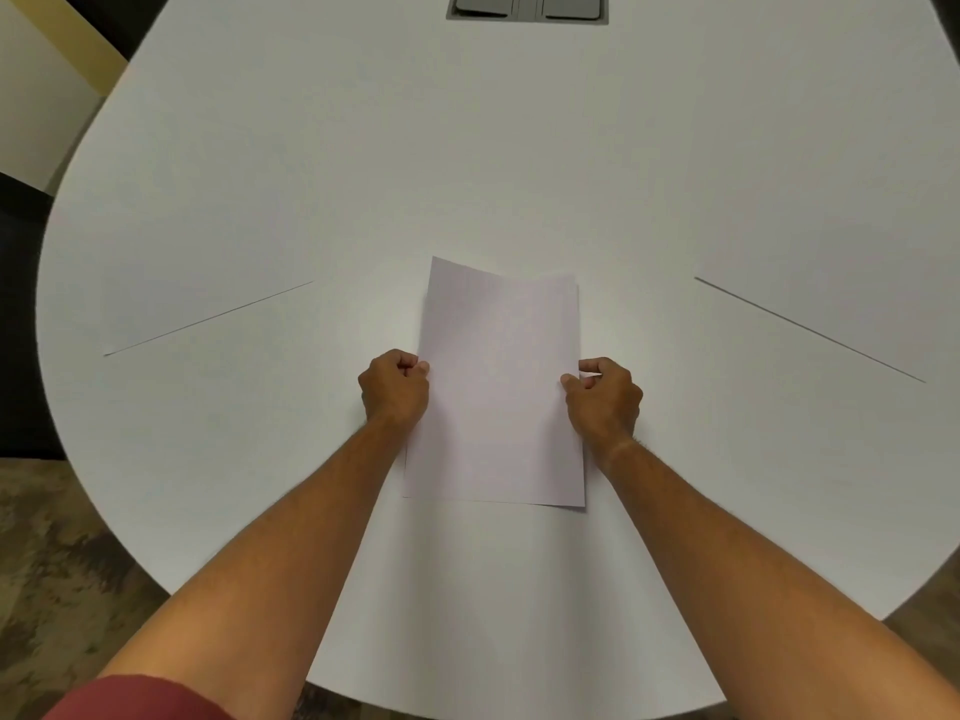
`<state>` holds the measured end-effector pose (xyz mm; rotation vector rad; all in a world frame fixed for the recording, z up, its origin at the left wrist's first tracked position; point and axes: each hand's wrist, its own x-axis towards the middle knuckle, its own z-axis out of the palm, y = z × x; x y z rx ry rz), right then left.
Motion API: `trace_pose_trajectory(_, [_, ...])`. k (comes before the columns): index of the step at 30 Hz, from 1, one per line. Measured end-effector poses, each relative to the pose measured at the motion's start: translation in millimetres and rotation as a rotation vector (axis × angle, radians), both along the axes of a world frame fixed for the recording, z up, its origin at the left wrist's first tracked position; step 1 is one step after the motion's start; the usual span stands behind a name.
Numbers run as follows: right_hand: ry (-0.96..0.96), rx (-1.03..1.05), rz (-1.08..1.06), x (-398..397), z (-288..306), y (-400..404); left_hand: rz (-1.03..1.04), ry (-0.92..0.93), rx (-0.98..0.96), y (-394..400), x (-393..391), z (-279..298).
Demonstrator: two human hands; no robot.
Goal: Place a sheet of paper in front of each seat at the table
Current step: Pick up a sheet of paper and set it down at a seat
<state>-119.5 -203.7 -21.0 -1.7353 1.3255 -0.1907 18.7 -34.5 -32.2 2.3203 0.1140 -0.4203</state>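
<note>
Left hand and right hand each pinch a side edge of the paper sheet on the bench; light, floppy, likely creases easily—edge grips suit it.

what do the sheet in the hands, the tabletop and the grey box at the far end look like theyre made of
Sheet: thin matte paper; its far edge ripples and curls.
Tabletop: smooth white matte surface with thin straight seams, probably laminate, though that is uncertain.
Grey box: set flush into the table, with flat grey lids; plastic or painted metal, which one cannot be told.
</note>
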Motion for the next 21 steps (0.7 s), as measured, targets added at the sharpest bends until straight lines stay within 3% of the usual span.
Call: trace_pose_trajectory(21, [-0.017, 0.039, -0.094, -3, 5, -4, 0.091, 0.122, -0.187, 11, 1, 16])
